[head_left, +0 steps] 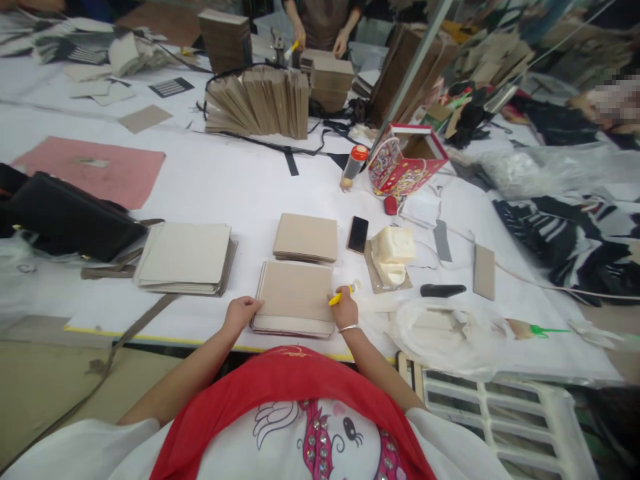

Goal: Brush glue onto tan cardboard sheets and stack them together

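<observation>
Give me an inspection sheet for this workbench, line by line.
Surface: white table with a yellow front edge.
Job's things: card stack in front of the person; grey stack to its left.
Clutter: phone, red-capped bottle, printed box, black bag.
Grippers: left hand on the card stack's left edge; right hand grips a yellow-handled tool.
Cables: black cord looping over the fanned cards.
Surroundings: another person's hands at the far end.
</observation>
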{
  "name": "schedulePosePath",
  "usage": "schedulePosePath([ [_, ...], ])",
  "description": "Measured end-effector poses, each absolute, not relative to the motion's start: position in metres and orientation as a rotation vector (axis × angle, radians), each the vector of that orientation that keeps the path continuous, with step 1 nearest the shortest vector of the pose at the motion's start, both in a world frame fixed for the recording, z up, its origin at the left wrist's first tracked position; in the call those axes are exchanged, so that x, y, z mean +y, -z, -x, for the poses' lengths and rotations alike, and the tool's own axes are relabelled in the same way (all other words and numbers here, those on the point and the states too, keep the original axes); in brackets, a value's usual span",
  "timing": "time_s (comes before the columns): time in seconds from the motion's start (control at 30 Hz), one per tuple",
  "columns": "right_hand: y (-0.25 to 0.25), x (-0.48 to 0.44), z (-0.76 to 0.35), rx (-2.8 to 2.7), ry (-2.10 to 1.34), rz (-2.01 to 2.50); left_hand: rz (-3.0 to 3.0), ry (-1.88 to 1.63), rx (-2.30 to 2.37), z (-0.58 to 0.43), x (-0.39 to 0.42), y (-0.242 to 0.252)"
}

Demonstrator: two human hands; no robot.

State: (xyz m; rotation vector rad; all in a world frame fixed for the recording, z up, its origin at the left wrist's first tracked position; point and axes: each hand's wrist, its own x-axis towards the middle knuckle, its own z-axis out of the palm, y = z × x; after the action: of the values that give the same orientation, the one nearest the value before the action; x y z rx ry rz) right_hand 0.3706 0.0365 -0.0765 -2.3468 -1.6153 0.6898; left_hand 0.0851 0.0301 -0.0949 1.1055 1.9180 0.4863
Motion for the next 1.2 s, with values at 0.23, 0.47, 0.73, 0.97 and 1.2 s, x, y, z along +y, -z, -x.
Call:
schedulePosePath([
  [0.23,0.077,0.042,-0.37,-1.702,-0.684,2.354,-1.21,-0.452,1.91,-0.08,0.035,0.089],
  [0.47,0.072,0.044,-0.369,-1.792,-0.675,2.385,-1.318,-0.366,1.924,-0.077,0.036,0.085],
  [0.73,0.063,0.043,-0.365,-1.84,-0.656,2.474,-1.456,-0.169,1.949,-0.079,0.038,0.071],
  [0.97,0.044,0.04,-0.37,-1.999,-0.532,2.471,-1.927,0.064,1.953,-0.079,0.042,0.057],
  [1.2,0.012,0.028,-0.411,-1.633,-0.461,2.232,-2.544,-0.36,1.454,-0.134,0.04,0.06],
])
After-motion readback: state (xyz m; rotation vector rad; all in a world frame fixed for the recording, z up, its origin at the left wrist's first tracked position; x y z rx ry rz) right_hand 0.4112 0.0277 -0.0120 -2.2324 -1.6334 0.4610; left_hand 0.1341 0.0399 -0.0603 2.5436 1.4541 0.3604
